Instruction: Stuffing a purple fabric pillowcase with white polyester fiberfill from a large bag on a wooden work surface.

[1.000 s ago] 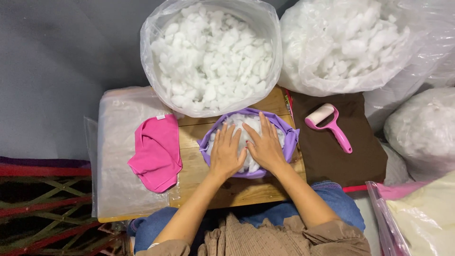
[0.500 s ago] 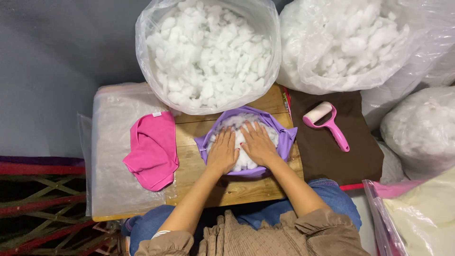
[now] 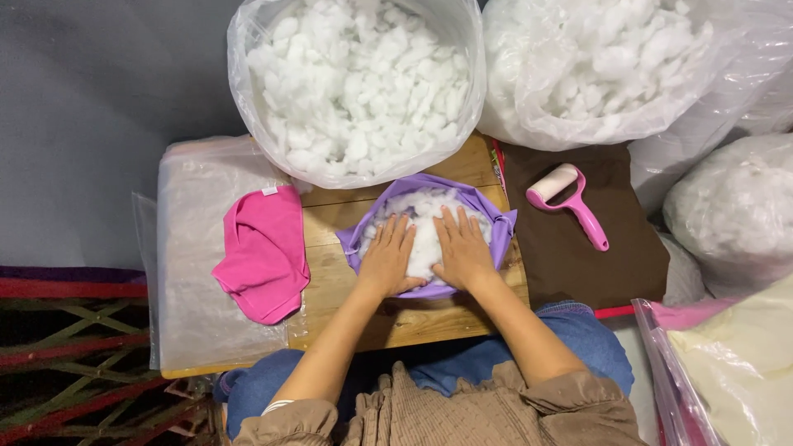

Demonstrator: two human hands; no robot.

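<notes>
At frame centre I see my left hand (image 3: 387, 258) and right hand (image 3: 462, 250) lying flat, fingers spread, side by side on white stuffing (image 3: 426, 223) inside the purple fabric cover (image 3: 486, 206) on the wooden table (image 3: 405, 318).

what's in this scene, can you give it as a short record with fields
left hand: flat, palm down on the stuffing
right hand: flat on the same stuffing
purple cover: open, wrapped around the stuffing, on the wooden table
pink cloth: left of the cover, on a plastic sheet
lint roller: on brown cloth, right side
bags of stuffing: behind the table
</notes>
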